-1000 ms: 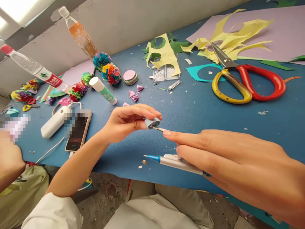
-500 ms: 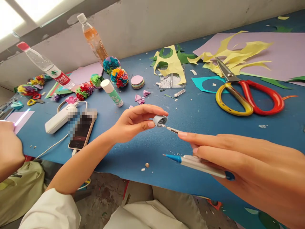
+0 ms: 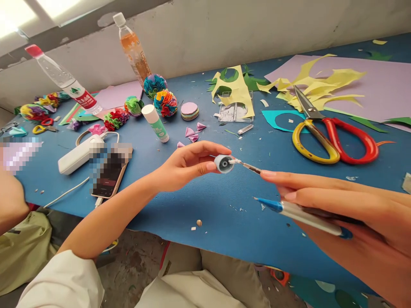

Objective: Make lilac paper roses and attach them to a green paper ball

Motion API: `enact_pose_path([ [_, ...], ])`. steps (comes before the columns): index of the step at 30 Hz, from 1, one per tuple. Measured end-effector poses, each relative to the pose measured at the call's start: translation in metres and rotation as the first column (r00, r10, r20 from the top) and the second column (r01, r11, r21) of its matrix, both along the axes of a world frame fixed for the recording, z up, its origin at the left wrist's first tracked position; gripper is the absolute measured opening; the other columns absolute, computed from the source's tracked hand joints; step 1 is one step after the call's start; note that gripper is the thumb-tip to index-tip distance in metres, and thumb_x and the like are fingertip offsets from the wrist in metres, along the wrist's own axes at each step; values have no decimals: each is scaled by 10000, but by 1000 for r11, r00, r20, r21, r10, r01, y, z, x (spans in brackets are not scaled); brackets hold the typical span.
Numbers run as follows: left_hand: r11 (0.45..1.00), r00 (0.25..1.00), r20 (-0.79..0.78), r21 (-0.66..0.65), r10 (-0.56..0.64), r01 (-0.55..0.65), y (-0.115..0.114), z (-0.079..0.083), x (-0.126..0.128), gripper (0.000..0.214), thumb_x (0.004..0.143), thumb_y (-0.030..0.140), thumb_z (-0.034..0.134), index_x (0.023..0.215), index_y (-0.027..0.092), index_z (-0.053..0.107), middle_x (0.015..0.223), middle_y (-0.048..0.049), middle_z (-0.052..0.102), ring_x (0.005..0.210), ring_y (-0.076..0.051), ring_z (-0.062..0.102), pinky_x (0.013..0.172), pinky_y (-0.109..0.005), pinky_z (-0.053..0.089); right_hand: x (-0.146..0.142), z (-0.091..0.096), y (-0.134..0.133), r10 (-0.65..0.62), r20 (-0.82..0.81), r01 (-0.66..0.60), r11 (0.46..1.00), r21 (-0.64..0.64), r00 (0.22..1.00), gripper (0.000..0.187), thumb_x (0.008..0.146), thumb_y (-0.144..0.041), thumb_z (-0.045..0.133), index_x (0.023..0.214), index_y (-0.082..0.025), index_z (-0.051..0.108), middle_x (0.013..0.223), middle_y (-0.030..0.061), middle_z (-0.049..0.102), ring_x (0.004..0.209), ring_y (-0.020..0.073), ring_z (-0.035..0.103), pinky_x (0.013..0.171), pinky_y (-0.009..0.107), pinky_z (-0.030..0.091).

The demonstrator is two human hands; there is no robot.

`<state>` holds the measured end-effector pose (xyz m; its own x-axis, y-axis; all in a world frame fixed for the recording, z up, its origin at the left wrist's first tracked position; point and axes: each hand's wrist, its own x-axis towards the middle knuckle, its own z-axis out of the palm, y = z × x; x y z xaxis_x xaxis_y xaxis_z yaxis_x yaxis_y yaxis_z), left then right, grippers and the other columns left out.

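My left hand (image 3: 184, 167) pinches a small grey round cap (image 3: 224, 164) between thumb and fingers. The cap's hollow side, with a ring inside, faces me. At its right rim, white paste (image 3: 236, 161) clings to the tip of a thin metal tool (image 3: 251, 167). My right hand (image 3: 346, 205) grips that tool in its fingertips; the tool's rear is hidden, so its exact kind does not show. Also in the right hand, lower down, lies a white pencil with blue ends (image 3: 308, 218), its point toward the left. A glue stick (image 3: 156, 123) stands capped behind my left hand.
Large red-and-yellow-handled scissors (image 3: 334, 137) lie at the right by yellow paper scraps (image 3: 337, 79). Leftward are a phone (image 3: 112, 173), a white power strip (image 3: 81, 154), two bottles (image 3: 64, 81) and paper flower balls (image 3: 165, 102). Another person's arm (image 3: 11, 192) rests at far left.
My right hand has shifted right, drawing the tool's tip outward from inside the cap to its rim, with more white paste showing. The cap has turned to face me more.
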<state>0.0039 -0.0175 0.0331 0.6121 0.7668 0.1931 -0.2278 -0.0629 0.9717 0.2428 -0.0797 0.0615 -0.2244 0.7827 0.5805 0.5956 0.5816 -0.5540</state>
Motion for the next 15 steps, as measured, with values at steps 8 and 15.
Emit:
enact_pose_path([
  [8, 950, 870, -454, 308, 191, -48, -4, -2, 1, 284, 873, 298, 573, 1126, 181, 628, 1217, -93, 645, 1138, -210, 593, 1006, -342, 453, -18, 14, 2, -103, -271, 48, 978, -202, 957, 182, 756, -140, 683, 637, -236, 585, 600, -29, 637, 696, 183, 704, 441, 226, 486],
  [15, 962, 963, -127, 169, 237, -215, -17, 9, 5, 329, 718, 258, 765, 1021, 172, 670, 871, -36, 722, 775, -121, 686, 741, -217, 569, -15, 7, 11, 71, -275, -135, 966, -220, 959, 179, 737, -97, 684, 642, -233, 617, 575, -60, 625, 484, 109, 629, 378, 178, 459],
])
